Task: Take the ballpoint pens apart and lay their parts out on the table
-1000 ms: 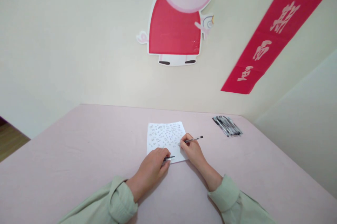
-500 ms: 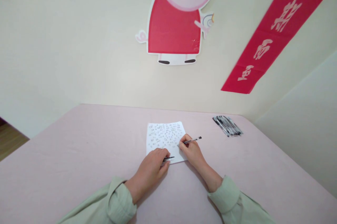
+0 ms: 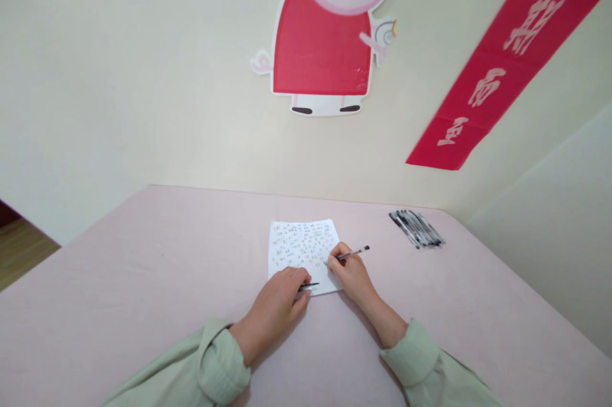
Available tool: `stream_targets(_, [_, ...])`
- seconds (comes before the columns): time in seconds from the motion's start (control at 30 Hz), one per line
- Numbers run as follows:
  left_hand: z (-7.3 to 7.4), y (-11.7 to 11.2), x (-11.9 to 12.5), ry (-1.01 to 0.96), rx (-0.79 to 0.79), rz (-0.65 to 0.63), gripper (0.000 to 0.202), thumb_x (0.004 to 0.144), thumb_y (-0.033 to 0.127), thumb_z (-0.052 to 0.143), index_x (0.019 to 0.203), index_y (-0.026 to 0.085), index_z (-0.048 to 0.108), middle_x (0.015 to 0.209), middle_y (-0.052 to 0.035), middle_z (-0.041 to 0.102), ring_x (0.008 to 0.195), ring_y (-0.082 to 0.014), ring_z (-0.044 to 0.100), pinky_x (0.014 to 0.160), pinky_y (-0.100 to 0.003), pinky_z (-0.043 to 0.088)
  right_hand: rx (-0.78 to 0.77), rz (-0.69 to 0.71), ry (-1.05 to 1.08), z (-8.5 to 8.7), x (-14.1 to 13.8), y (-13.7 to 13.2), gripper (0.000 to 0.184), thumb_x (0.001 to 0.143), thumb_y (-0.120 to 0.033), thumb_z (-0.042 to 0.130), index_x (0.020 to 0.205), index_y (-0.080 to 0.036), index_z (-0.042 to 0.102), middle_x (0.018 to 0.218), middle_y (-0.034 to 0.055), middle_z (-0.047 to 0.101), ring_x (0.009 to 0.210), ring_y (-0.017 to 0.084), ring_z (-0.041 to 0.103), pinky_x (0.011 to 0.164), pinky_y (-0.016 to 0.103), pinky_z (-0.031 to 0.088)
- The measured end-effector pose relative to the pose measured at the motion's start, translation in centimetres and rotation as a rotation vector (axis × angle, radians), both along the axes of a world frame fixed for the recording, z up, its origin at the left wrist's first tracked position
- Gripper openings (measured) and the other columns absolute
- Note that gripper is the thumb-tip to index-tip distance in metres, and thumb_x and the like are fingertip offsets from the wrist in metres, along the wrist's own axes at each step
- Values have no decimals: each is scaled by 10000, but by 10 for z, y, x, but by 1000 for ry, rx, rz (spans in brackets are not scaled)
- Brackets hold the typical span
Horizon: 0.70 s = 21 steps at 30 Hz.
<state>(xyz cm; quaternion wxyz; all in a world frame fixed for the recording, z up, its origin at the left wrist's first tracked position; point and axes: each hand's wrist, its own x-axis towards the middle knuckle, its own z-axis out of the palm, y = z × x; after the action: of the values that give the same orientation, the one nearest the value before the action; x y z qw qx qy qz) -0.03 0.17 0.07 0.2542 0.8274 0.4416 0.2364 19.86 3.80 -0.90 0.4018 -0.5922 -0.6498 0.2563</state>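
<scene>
The right hand is clamped on a pen, its tip at a handwritten sheet of paper on the pink table. The left hand, over the sheet's near-left corner, pinches a slim black object. More pens lie farther right.

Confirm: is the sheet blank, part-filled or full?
Part-filled: writing covers the far part of the sheet, while white shows between the left hand and right hand.
</scene>
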Motion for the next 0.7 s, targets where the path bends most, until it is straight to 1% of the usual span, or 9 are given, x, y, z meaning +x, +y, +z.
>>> stream_targets(0.17, [0, 0, 0, 2, 1, -4, 153, 841, 200, 468, 964, 202, 560, 936, -50, 616, 889, -202, 547, 807, -328, 430, -10, -5, 8, 1, 0, -1, 99, 713, -216, 472, 614, -216, 472, 579, -36, 498, 572, 141, 469, 577, 251, 352])
stream_targets(0.4, [-1, 1, -1, -7, 5, -5, 152, 834, 198, 475, 961, 208, 559, 938, -48, 618, 890, -202, 551, 801, -324, 428, -10, -18, 8, -2, 1, 0, 102, 728, -209, 472, 626, -214, 471, 582, -41, 488, 573, 140, 472, 574, 252, 353])
stream_targets(0.7, [-2, 1, 0, -11, 12, -5, 152, 843, 209, 468, 967, 212, 556, 935, -48, 617, 883, -203, 552, 798, -327, 427, 17, -25, 0, -1, 2, 1, 105, 752, -231, 460, 648, -217, 475, 594, -40, 493, 582, 142, 476, 580, 250, 352])
